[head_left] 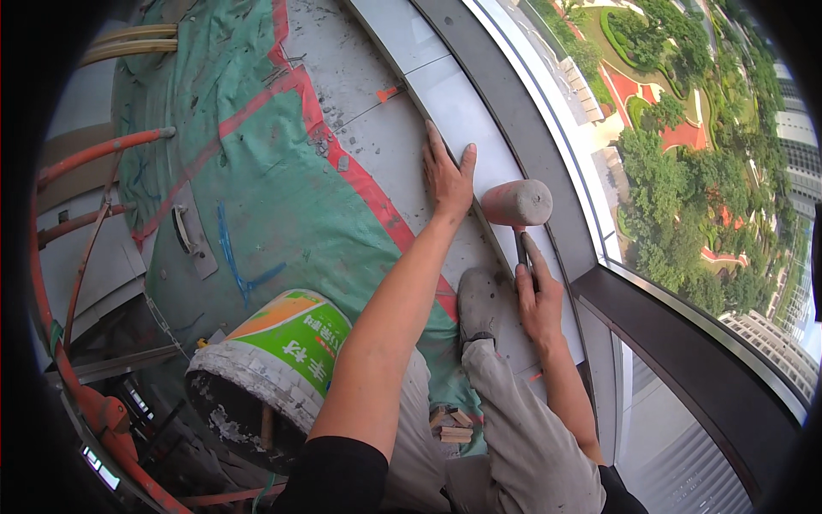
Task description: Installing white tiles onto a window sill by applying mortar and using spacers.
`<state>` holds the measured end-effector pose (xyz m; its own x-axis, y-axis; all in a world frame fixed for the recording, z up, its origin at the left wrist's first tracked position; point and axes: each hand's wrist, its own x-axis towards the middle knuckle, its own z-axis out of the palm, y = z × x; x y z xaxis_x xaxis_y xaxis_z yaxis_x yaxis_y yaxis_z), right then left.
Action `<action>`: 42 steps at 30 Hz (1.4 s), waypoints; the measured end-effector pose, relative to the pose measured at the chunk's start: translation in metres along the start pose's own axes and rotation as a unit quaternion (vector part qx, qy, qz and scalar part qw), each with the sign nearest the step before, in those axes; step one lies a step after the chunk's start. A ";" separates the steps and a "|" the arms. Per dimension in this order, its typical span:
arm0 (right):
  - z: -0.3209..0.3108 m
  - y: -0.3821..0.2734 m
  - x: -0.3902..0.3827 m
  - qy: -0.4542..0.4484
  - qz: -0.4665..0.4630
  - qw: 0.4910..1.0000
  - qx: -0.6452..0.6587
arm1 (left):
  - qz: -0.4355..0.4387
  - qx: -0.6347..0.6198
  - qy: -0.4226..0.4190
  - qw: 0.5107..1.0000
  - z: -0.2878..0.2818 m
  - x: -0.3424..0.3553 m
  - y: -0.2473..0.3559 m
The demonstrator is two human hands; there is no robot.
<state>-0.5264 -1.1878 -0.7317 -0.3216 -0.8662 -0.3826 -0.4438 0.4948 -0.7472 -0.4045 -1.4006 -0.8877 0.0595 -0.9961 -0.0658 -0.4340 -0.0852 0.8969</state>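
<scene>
My right hand [539,300] is wrapped around the dark handle of a rubber mallet [518,204]. The mallet's thick, dusty head hangs over a long pale grey sill slab [467,111] beside the window. Farther along that slab, my left hand [448,176] rests on its inner edge, fingers stretched out and thumb spread, holding nothing. Whether the mallet head touches the slab I cannot tell. A thin joint crosses the slab beyond my left hand.
A green sheet [197,128] with red tape covers the floor at left, carrying a plastering trowel [195,236]. A dirty bucket [291,355] tilts nearby. Orange metal tubes [103,154] stand far left. Wood pieces [454,428] lie near my shoe [479,304]. A dark window frame [668,364] borders the right.
</scene>
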 end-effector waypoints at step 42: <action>-0.123 0.105 -0.251 0.023 0.201 0.978 -0.058 | 0.516 0.226 -0.399 0.724 -0.026 -0.102 0.041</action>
<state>-0.5954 -0.9095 -0.6473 -0.5251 -0.5971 -0.6064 -0.3652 0.8017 -0.4732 -0.4045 -1.3018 -0.8332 -0.9655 -0.2169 0.1439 -0.1373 0.8940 0.4264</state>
